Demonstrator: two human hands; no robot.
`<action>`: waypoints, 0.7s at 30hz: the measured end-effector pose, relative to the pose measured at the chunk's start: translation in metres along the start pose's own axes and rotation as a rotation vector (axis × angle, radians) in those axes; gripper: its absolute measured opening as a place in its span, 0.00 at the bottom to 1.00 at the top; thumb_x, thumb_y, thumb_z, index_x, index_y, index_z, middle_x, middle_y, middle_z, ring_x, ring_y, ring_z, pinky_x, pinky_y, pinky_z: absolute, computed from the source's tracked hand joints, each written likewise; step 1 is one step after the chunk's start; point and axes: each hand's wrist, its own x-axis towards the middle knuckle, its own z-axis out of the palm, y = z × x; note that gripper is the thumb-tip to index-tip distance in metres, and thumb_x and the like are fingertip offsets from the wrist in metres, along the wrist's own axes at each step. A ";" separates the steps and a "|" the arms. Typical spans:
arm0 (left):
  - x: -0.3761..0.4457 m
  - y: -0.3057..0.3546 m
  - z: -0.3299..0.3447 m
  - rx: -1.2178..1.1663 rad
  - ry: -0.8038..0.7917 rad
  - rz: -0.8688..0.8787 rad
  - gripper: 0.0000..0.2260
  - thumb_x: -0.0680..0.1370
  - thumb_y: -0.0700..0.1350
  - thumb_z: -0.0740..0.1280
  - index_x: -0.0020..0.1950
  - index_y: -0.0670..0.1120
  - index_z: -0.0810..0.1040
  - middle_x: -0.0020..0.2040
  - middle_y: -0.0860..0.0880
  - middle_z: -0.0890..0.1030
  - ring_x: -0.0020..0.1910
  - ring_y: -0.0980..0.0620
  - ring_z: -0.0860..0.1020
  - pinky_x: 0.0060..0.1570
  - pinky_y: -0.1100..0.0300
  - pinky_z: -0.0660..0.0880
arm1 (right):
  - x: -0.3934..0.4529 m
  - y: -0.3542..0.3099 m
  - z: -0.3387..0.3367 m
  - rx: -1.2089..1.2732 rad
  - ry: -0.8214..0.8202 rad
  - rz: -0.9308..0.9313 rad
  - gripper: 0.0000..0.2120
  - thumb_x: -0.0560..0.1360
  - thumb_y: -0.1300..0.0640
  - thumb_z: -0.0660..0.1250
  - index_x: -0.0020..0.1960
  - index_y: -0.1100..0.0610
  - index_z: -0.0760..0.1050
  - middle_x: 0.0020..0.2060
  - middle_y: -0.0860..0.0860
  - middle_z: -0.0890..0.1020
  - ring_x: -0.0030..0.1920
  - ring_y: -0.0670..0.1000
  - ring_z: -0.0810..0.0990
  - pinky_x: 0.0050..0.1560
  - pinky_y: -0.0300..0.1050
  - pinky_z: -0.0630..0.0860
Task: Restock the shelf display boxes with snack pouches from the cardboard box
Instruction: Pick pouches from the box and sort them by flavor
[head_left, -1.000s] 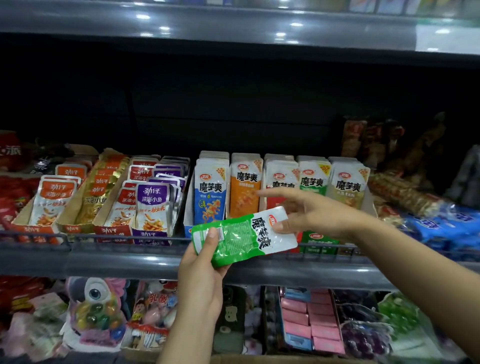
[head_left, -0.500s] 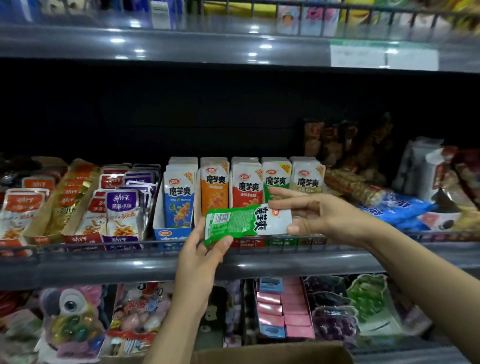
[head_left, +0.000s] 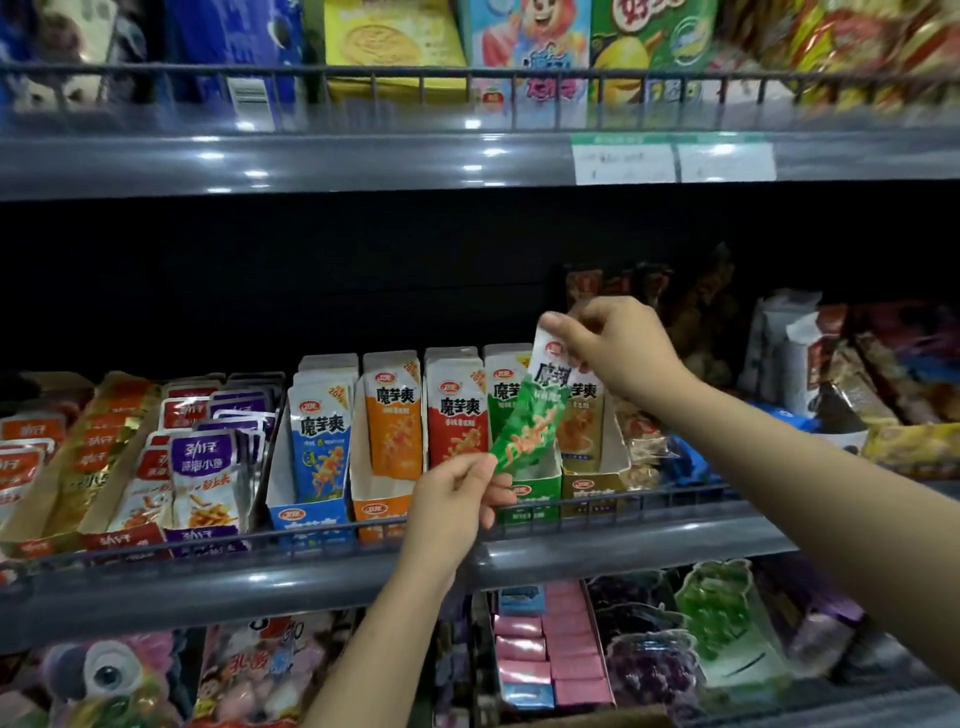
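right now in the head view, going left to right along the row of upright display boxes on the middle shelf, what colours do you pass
blue display box → orange display box → green display box, with the green pouch held over it → tan display box

Two bare forearms come up from the lower edge of the view, ending in the left hand and the right hand. No sleeve covers either arm as far as the picture reaches (nor does any watch, ring or glove show). The fingers carry short nails.
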 end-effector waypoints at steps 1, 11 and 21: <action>0.005 0.002 0.002 0.026 0.002 0.008 0.06 0.80 0.42 0.62 0.50 0.48 0.78 0.40 0.48 0.83 0.30 0.59 0.78 0.28 0.66 0.70 | 0.007 0.003 0.003 -0.001 -0.001 0.033 0.19 0.76 0.44 0.65 0.32 0.55 0.76 0.27 0.49 0.79 0.30 0.47 0.78 0.34 0.35 0.71; 0.035 -0.038 0.005 1.064 0.032 0.485 0.24 0.80 0.58 0.55 0.75 0.53 0.61 0.73 0.57 0.60 0.73 0.56 0.57 0.72 0.57 0.49 | 0.060 0.025 0.037 -0.228 -0.025 0.253 0.21 0.75 0.41 0.64 0.38 0.58 0.78 0.29 0.52 0.75 0.38 0.56 0.77 0.36 0.43 0.66; 0.041 -0.066 -0.002 1.477 0.010 0.730 0.22 0.78 0.55 0.53 0.69 0.50 0.72 0.70 0.45 0.72 0.66 0.48 0.74 0.65 0.46 0.64 | 0.065 0.030 0.062 -0.402 -0.131 0.042 0.12 0.78 0.53 0.64 0.44 0.61 0.80 0.41 0.60 0.81 0.45 0.60 0.80 0.42 0.48 0.75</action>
